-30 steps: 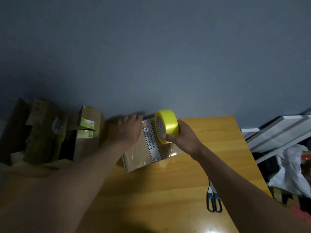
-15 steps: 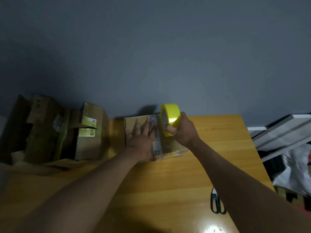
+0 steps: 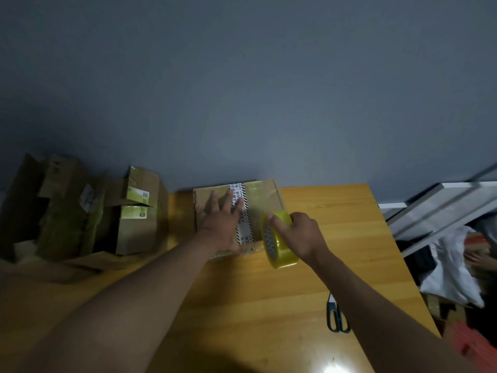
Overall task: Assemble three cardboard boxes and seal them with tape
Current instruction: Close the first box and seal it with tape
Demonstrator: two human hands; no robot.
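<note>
Fingers (image 3: 213, 201) of the left hand (image 3: 219, 224) were spread flat on the brown cardboard box (image 3: 265, 196) at the wooden table's (image 3: 336, 211) far edge, while the yellow tape roll (image 3: 278, 244) was gripped by the right hand (image 3: 302, 234).

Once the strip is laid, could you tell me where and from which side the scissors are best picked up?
By the dark handle loops, from the near side. The scissors lie flat on the table, loops toward the person and blades pointing away; the right forearm partly covers them, so that arm must clear first.
</note>
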